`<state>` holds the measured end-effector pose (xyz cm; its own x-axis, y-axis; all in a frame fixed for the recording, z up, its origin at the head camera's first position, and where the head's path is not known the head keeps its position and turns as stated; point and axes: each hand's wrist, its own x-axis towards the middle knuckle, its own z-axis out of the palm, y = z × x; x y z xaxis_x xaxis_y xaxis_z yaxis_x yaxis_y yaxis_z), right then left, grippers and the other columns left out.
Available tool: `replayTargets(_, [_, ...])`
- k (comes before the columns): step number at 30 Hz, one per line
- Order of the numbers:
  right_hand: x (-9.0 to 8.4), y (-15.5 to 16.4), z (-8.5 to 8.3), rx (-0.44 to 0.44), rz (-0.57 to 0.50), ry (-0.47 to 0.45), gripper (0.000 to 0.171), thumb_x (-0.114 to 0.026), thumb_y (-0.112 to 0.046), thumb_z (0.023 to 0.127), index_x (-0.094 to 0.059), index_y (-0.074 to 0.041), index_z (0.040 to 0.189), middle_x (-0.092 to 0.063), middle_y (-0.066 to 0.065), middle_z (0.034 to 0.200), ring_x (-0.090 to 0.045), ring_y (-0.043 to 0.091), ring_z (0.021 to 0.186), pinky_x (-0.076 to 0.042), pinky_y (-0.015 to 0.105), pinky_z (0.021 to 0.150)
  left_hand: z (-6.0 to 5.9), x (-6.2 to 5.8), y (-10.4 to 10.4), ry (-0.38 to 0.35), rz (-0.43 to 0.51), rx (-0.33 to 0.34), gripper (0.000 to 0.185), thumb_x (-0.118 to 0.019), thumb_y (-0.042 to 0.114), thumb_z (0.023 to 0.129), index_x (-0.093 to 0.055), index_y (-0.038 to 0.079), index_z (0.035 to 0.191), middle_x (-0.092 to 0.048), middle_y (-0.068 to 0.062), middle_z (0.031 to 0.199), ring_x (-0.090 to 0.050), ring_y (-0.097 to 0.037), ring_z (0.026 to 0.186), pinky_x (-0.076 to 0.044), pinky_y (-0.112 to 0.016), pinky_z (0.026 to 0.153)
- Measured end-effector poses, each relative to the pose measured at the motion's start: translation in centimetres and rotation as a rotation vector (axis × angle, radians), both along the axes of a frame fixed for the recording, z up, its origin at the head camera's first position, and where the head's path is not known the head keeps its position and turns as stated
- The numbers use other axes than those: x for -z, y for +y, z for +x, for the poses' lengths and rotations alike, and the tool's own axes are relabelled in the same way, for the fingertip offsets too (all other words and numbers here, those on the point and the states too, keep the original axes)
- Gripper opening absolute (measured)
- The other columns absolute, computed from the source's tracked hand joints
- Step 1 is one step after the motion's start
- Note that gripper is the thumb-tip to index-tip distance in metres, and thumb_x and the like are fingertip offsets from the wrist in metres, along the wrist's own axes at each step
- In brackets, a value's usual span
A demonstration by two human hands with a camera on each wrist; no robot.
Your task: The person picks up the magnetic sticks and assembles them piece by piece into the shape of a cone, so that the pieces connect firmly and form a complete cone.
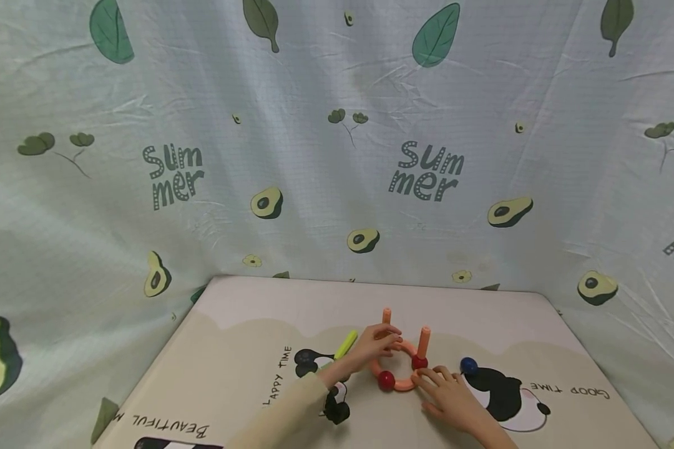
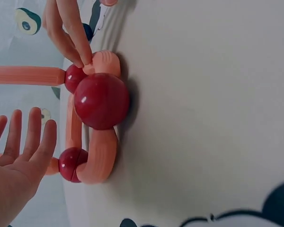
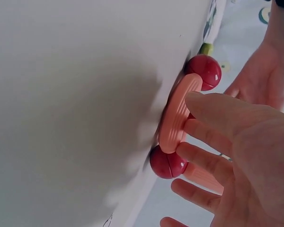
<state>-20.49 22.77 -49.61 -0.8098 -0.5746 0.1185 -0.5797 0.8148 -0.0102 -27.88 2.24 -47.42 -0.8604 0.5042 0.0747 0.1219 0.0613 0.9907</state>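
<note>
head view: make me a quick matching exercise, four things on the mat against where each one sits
Things:
1. blue ball
2. yellow-green stick
3. orange ring
4. black object

Places:
a. between the two hands
b. under the left forearm
c. beyond the left hand, on its outer side
d. just beyond the right hand, on the panda print

Pairs: 1-d, 2-c, 3-a, 4-b
</note>
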Motion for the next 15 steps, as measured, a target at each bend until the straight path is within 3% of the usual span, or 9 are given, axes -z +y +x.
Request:
replayTargets(3, [-0.1,0.0,0.0,-0.004,-0.004,0.011,0.042,-0.063,-0.033,0.078,-0.057,-0.016,0.117,-0.054,0.005,0.116,-0.046,0.027,0.103,-0.041,0.048,0.075,0.8,-0.8,-0.7,0.035,-0.027,-0.004,0.028,-0.045,0.011,0.093,-0.052,-0.007,0.112,-0.054,-0.031,0.111,-0.054,-0.046,0.100,-0.045,-0.051,0.085])
replayTargets(8, [-0.3,0.0,-0.1,-0.003,-0.006,-0.013,0.041,-0.063,-0.032,0.079,-0.057,-0.017,0.116,-0.054,0.005,0.116,-0.046,0.028,0.103,-0.041,0.049,0.074,2.0,-2.2,-1.8,0.167,-0.081,-0.013,0.023,-0.048,0.005,0.090,-0.054,-0.011,0.105,-0.056,-0.033,0.102,-0.057,-0.046,0.091,-0.049,-0.048,0.076])
replayTargets(13, [-0.4,0.0,-0.2,0.019,-0.004,-0.067,0.040,-0.062,-0.033,0.079,-0.057,-0.017,0.116,-0.054,0.006,0.116,-0.046,0.029,0.105,-0.041,0.052,0.077,2.7,-2.7,-2.6,0.303,-0.160,-0.049,0.020,-0.050,0.003,0.088,-0.058,-0.010,0.101,-0.060,-0.030,0.098,-0.058,-0.041,0.088,-0.051,-0.027,0.073])
replayTargets(15, [-0.3,0.0,-0.3,0.021,-0.006,-0.074,0.040,-0.062,-0.032,0.079,-0.057,-0.017,0.116,-0.054,0.006,0.116,-0.046,0.029,0.105,-0.041,0.052,0.077,2.9,-2.9,-3.0,0.340,-0.178,-0.062,0.020,-0.050,0.001,0.087,-0.057,-0.011,0.102,-0.060,-0.029,0.099,-0.057,-0.040,0.089,-0.049,-0.025,0.074])
